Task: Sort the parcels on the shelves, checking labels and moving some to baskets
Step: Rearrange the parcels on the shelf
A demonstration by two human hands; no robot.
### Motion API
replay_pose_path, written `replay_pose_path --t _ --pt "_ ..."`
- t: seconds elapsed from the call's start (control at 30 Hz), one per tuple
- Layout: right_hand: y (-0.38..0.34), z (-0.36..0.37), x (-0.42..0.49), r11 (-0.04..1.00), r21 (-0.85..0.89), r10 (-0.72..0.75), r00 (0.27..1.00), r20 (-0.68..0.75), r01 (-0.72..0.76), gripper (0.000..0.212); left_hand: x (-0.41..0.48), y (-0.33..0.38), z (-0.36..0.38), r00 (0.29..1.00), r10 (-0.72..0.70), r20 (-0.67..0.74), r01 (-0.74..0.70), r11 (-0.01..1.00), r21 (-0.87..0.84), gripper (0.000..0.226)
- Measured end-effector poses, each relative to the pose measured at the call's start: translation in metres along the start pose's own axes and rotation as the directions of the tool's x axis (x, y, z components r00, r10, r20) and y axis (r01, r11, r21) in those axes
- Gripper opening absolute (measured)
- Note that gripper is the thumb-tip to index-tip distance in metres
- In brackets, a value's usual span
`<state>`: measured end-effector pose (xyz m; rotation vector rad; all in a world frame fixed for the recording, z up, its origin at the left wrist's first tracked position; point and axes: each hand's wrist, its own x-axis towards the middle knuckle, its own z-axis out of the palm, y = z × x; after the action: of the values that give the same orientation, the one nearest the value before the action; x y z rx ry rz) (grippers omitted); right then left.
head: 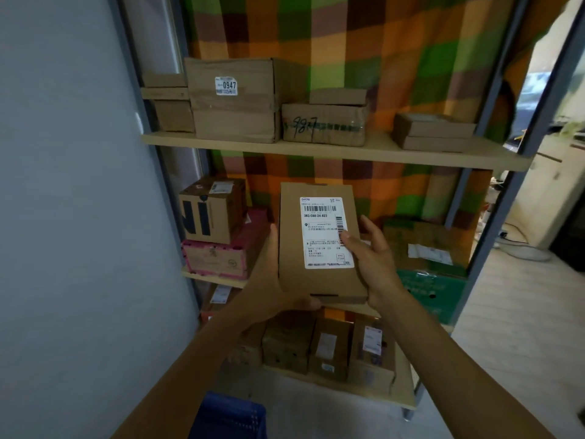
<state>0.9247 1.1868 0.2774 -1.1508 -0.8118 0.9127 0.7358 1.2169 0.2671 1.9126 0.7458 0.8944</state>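
Note:
I hold a flat brown cardboard parcel (294,248) upright in front of the middle shelf, its white shipping label (324,232) with barcodes facing me. My left hand (269,277) grips its left edge and lower corner from beneath. My right hand (370,258) grips the right edge, thumb lying on the label. Part of a blue basket (231,416) shows at the bottom, below my left forearm.
The top shelf (316,147) carries several brown boxes, one labelled 0947 (234,99). On the middle shelf stand a printed box (212,210) on a pink one (221,251), and a green box (430,289) at right. Several parcels fill the lowest shelf (332,350). A white wall is left.

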Motion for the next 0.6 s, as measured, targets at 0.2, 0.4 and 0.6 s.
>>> replay_pose_path --t 0.2,0.4,0.6 --pt "-0.057 -0.044 0.035 0.946 -0.296 0.013 0.894 0.447 0.134 0.121 0.059 0.022 0.005 0.997 0.039 -0.065 -0.042 0.998 -0.048 0.114" --pt "-0.11 -0.082 0.066 0.816 -0.355 -0.172 0.778 0.604 0.456 0.115 0.114 0.075 0.02 0.992 0.089 -0.084 -0.093 0.995 -0.044 0.114" --pt "-0.143 -0.1 0.098 0.728 -0.338 -0.347 0.746 0.569 0.596 0.109 0.163 0.108 0.017 0.975 0.206 -0.09 -0.195 0.974 0.116 0.115"
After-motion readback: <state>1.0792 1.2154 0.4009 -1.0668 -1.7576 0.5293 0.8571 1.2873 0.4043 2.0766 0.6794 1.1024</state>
